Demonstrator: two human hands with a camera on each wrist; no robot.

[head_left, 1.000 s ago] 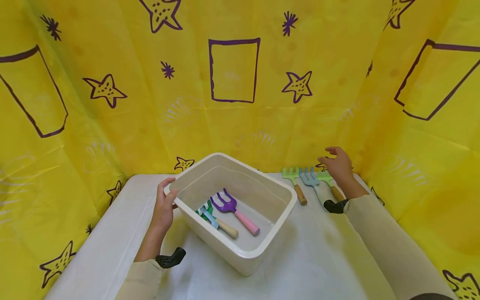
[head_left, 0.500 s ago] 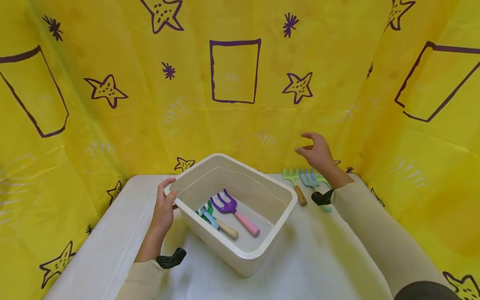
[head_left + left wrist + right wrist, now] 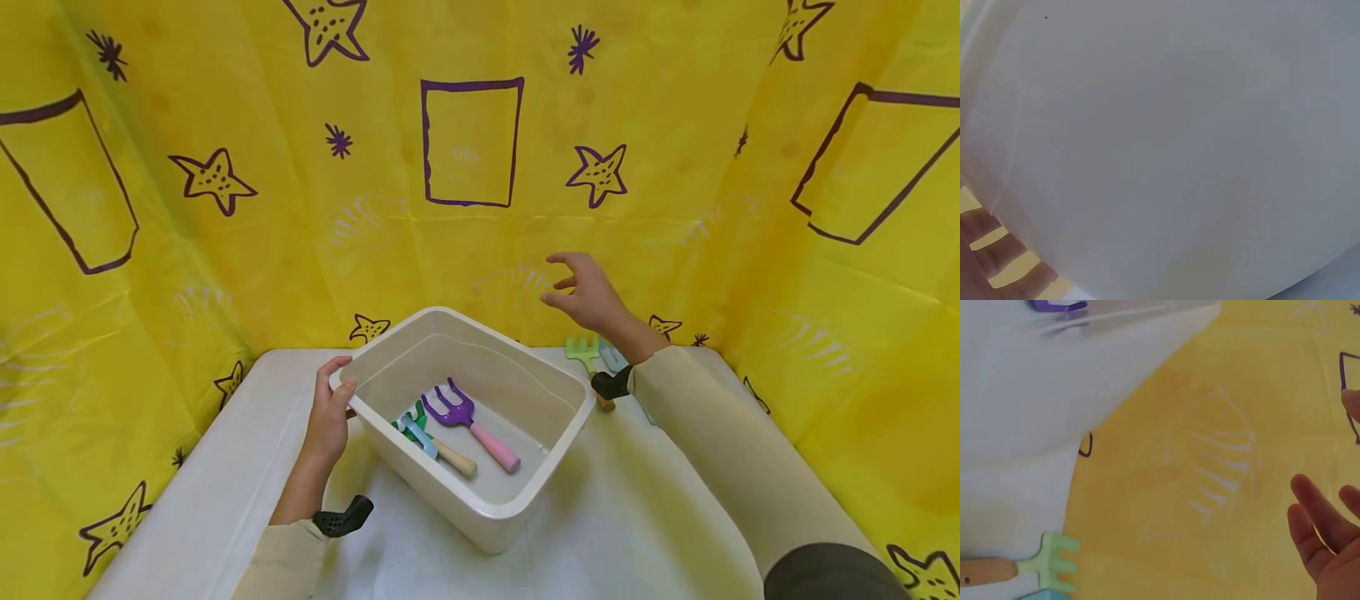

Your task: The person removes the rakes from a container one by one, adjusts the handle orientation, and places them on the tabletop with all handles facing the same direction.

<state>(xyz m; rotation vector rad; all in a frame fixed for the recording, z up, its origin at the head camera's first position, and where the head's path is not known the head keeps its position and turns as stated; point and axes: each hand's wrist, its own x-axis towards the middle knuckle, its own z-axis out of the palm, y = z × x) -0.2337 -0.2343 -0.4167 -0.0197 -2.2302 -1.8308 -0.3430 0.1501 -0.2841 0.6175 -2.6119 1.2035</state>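
A cream plastic bin [image 3: 480,367] stands turned at an angle on the white table. My left hand [image 3: 328,417] grips its rim at the left corner, thumb over the edge and fingers below. Inside lie a purple hand fork [image 3: 459,410] with a pink handle, a light blue-headed tool with a beige handle [image 3: 453,458], and a green tool [image 3: 416,414] partly covered. My right hand [image 3: 588,292] hovers in the air beyond the bin's right side, fingers spread in a loose curve and holding nothing. The right wrist view also shows those fingers [image 3: 1316,531] apart from everything.
Right of the bin lie a light green hand fork [image 3: 581,350] with a wooden handle and a light blue fork [image 3: 612,357], partly behind my right forearm. Yellow cloth walls [image 3: 480,250] with purple drawings enclose the table [image 3: 600,517] at the back and sides.
My right hand has moved left from above the forks toward the bin, rising slightly. Its forearm now hides the rightmost green fork. The left hand and bin stay put.
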